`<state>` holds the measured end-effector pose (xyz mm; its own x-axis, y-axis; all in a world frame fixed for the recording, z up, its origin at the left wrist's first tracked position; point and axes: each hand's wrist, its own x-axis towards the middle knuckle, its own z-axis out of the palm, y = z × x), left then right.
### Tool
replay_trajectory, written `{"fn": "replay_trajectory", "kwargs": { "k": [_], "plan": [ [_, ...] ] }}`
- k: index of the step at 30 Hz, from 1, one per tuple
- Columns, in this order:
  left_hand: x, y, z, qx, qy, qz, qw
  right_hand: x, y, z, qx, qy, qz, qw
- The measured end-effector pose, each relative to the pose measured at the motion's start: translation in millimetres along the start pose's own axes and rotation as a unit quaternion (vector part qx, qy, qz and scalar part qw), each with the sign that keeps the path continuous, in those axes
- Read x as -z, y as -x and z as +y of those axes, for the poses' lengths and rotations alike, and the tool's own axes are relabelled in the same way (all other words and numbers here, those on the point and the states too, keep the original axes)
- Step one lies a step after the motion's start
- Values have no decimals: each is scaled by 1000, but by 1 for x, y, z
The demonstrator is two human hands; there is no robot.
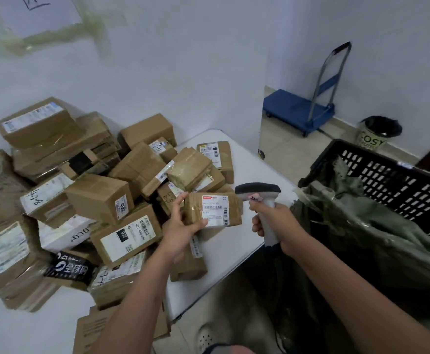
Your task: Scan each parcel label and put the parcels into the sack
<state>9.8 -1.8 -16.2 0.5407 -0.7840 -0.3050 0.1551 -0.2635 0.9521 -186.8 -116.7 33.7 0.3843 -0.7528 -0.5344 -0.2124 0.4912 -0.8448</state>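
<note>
Fingers (200, 224) of left hand (180, 226) clasp parcel (215, 209).

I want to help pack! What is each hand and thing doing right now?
Left hand: grips a small parcel.
Small parcel: held up, label facing the camera.
Right hand: grips the scanner handle.
Scanner: head beside the parcel label.
Sack: open, inside the black crate.
Parcel pile: heaped on the white table.

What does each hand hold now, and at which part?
The left hand grips a small parcel at its left end, label facing up. The right hand grips the scanner by its handle.
</note>
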Motion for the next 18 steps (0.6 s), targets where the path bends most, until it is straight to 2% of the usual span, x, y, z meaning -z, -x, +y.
{"fn": "replay_trajectory", "kwargs": {
  "k": [6,18],
  "plan": [
    [-9,-8,-8,-8,4,4,1000,2,13,-12,-33,8,-67,997],
    [-16,-6,-7,-12,-4,-2,1000,0,21,-17,-35,36,-78,996]
  ]
}}
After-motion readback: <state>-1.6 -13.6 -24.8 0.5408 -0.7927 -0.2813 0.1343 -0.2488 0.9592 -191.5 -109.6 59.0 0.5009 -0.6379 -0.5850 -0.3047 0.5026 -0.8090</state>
